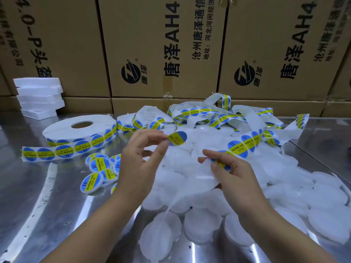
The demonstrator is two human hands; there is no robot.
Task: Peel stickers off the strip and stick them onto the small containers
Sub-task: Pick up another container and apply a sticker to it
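Note:
My left hand point(141, 160) pinches a blue and yellow round sticker point(177, 138) between thumb and forefinger, lifted clear of the strip. My right hand point(230, 174) grips the white sticker strip point(245, 145), its fingers over another sticker at the strip's bare end. Both hands hover above a heap of plain white small containers point(201, 223). To the left lie several containers with stickers on them point(98, 170).
A big sticker roll point(79, 133) lies at the left, its tail trailing along the metal table point(38, 205). Tangled strip point(205, 114) piles up behind the heap. White foam blocks point(39, 97) are stacked far left. Cardboard boxes point(161, 46) wall off the back.

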